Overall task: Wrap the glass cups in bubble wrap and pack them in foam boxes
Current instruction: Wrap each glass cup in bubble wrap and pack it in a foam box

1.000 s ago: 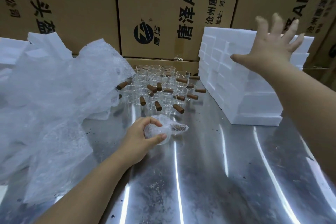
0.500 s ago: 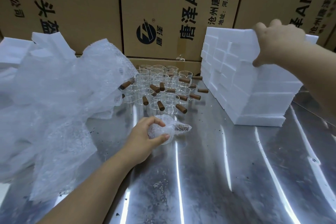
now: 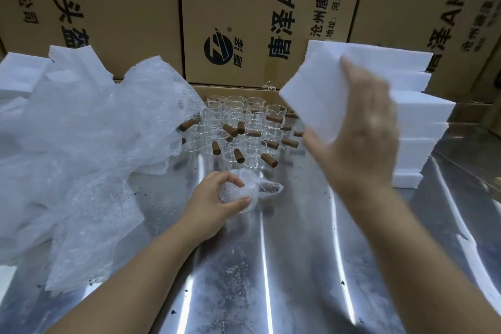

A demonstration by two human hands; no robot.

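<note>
Cardboard cartons [image 3: 244,8] at the back read "唐泽AH4" beside a round logo marked "唐泽". On the steel table [image 3: 298,266] a bubble wrap heap [image 3: 81,157] lay to the left and a foam box stack [image 3: 423,122] to the right. The right hand [image 3: 360,138], blurred, gripped one foam box [image 3: 320,95] by its near edge, up beside the bare glass cups [image 3: 244,127]. The left hand [image 3: 214,200] curled round a wrapped cup [image 3: 252,188] on the table, just in front of them.
</note>
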